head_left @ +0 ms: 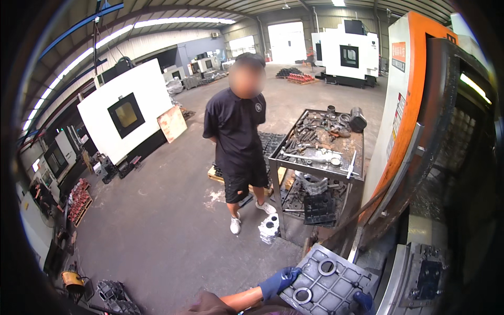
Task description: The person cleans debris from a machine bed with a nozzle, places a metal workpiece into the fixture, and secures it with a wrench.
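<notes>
A grey metal casting (336, 283), flat and ribbed into squares with two ringed holes, is held low in front of me. My left hand (281, 282), in a dark blue glove, is closed on its left edge. My right hand (363, 301), gloved the same way, grips the casting near its lower right corner; part of that hand is cut off by the picture's dark rim. Right beside the casting is the open machine bay, with a metal fixture (428, 278) inside.
A person (236, 126) in dark clothes stands ahead, arms behind the back. To their right is a metal tool cart (359, 181) loaded with tools and parts. Silvery castings (269, 229) sit on the floor by its leg. An orange-edged machine door (407, 100) rises at right.
</notes>
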Action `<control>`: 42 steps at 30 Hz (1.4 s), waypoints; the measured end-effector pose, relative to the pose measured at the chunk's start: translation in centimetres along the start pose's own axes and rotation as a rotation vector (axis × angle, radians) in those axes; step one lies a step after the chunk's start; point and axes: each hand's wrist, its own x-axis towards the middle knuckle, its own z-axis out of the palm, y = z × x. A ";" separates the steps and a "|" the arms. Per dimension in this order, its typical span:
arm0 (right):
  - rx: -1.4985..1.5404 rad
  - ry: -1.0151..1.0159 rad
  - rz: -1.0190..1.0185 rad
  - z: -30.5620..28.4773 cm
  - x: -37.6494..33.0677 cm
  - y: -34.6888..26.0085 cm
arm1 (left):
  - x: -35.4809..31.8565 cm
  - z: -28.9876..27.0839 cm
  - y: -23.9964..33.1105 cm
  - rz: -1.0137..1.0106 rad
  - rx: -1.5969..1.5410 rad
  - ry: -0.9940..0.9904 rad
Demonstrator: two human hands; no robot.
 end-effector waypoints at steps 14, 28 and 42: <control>0.199 -0.036 0.137 11.5 8.3 0.4 | 12.7 -13.8 -0.1 -0.268 -0.316 -0.329; 0.144 0.458 0.357 13.3 20.3 8.8 | -7.0 -28.7 -31.7 -0.934 -0.373 0.547; 0.481 0.607 0.259 22.1 30.7 22.8 | -1.7 -44.9 -32.8 -1.148 0.104 0.413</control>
